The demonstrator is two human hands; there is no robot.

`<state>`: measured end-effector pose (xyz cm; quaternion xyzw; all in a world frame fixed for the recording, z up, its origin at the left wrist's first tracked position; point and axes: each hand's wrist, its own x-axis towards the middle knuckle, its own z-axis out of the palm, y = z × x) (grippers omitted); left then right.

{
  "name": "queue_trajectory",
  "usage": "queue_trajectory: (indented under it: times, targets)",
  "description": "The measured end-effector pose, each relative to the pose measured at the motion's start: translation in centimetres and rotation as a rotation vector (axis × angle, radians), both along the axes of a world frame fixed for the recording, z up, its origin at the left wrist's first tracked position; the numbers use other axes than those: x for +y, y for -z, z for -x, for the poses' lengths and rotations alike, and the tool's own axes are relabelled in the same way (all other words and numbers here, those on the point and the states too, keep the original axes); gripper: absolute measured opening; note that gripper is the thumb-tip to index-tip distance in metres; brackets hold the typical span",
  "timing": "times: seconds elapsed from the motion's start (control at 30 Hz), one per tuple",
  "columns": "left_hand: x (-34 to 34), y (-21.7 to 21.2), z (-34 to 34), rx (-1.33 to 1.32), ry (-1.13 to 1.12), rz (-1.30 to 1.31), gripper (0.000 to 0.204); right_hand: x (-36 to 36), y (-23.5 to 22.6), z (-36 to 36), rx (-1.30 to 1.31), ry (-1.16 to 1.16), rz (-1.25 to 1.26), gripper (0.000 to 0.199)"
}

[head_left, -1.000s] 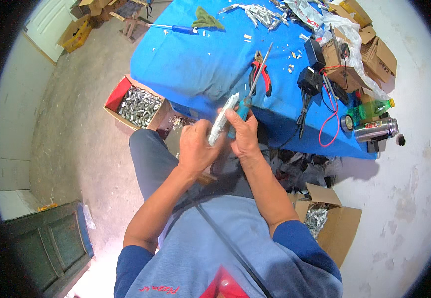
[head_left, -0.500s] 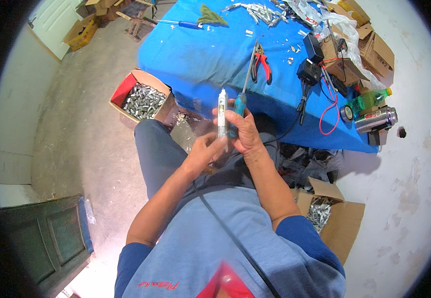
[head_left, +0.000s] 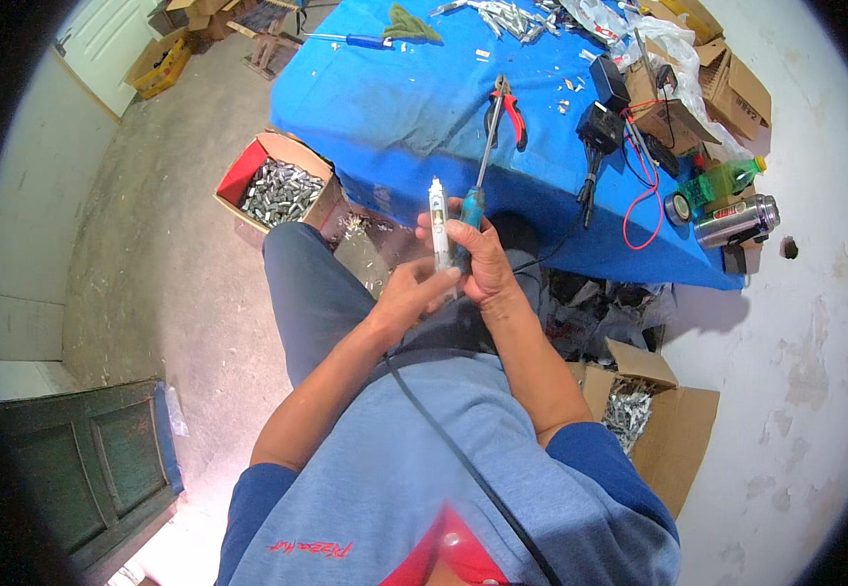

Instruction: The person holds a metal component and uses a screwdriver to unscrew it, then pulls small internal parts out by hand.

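Observation:
My right hand (head_left: 486, 259) is wrapped round the teal handle of a screwdriver (head_left: 472, 207), its long shaft pointing up toward the table. Fingers of that hand also steady a slim white and silver tube-shaped part (head_left: 438, 220), which stands nearly upright beside the handle. At the part's lower end, my left hand (head_left: 406, 298) is closed, thumb and fingers pinching it; the very bottom is hidden by the fingers. Beyond the screwdriver's tip, red and black pliers (head_left: 515, 122) lie on the blue cloth.
A blue-covered table (head_left: 385, 107) stands ahead. On it are a blue-handled screwdriver (head_left: 365, 41), a green cloth (head_left: 409, 26), black adapters (head_left: 602, 127), a green bottle (head_left: 732, 181) and a steel flask (head_left: 737, 223). Boxes of metal pieces (head_left: 282, 192) and silvery parts (head_left: 627, 415) flank me.
My left hand has shifted slightly right, its thumb now farther across the part's lower end. The right hand keeps its hold on screwdriver and part. The view has shifted a little.

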<state>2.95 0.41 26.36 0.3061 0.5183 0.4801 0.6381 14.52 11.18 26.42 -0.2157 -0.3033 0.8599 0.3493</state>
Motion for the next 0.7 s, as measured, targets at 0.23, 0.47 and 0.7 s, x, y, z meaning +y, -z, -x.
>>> queue_trajectory:
  times: [0.23,0.47,0.7]
  targets:
    - [0.1,-1.2,-0.1,0.086,-0.090,0.001,0.033,4.9,-3.6,-1.3,-0.646,0.232,-0.431,0.025]
    - [-0.5,-0.5,0.6,0.114,-0.155,-0.084,0.031,16.7,-3.6,-2.4,-1.484,0.553,-1.027,0.052]
    - [-1.4,0.4,1.8,0.119,-0.183,-0.097,0.031,19.1,-2.0,-1.9,-1.711,0.610,-1.326,0.044]
